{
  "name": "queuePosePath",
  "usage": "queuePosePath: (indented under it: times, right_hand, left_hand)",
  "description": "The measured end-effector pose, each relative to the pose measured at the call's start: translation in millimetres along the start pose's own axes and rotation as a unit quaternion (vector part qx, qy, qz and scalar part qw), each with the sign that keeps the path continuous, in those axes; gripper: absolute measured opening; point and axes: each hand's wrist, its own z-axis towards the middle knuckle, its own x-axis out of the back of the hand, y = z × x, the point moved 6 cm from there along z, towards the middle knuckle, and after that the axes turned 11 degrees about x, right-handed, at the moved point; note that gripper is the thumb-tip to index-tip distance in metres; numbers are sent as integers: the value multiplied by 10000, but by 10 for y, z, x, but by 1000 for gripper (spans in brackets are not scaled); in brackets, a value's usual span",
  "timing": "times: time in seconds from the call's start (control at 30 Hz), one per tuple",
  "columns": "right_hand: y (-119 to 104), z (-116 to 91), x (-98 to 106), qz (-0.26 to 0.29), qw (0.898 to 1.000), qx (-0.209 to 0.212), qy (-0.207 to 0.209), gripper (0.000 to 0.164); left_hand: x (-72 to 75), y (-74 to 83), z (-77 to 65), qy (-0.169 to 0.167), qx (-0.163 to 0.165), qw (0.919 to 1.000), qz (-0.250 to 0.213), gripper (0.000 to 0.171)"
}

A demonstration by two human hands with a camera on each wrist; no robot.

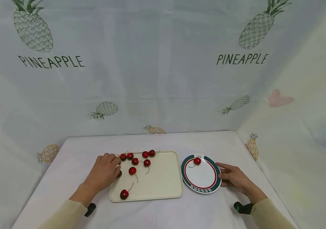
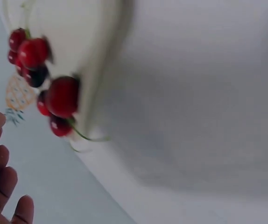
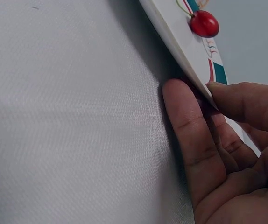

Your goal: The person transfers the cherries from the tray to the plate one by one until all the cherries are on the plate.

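A cream rectangular tray (image 1: 160,183) holds several dark red cherries, some with green stems. My left hand (image 1: 102,171) is over the tray's left edge, fingers loosely bent, close beside a cherry (image 1: 119,174) that it partly hides. In the left wrist view its fingers (image 2: 2,179) are apart from the cherry cluster (image 2: 63,96), with nothing seen between them. To the tray's right is a round white plate (image 1: 201,178) with a green rim and red ring, bearing one stemmed cherry (image 1: 197,161). My right hand (image 1: 236,179) pinches the plate's right rim, thumb above and fingers beneath.
A white cloth covers the table (image 1: 209,210). Its back edge meets a hanging curtain (image 1: 163,79) printed with pineapples. Plate and tray stand close side by side. Dark wrist devices (image 1: 243,208) sit at both cuffs.
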Motion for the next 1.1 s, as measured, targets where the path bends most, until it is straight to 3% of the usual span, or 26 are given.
queuePosePath:
  times: [0.23, 0.43, 0.73, 1.1]
  right_hand:
    - [12, 0, 31, -37, 10000, -25, 29, 68]
    - [23, 3, 35, 17, 10000, 40, -21, 67]
    - [25, 21, 12, 3, 10000, 45, -65, 67]
    - [-2, 10, 10, 35, 10000, 46, -75, 67]
  left_hand:
    - [-83, -379, -39, -52, 84, 9992, 390, 17]
    - [-187, -520, -68, -192, -29, 9983, 544, 18]
    - [-310, -522, -108, -470, -195, 9957, 774, 21]
    - [-386, -487, -101, -495, -333, 9953, 760, 22]
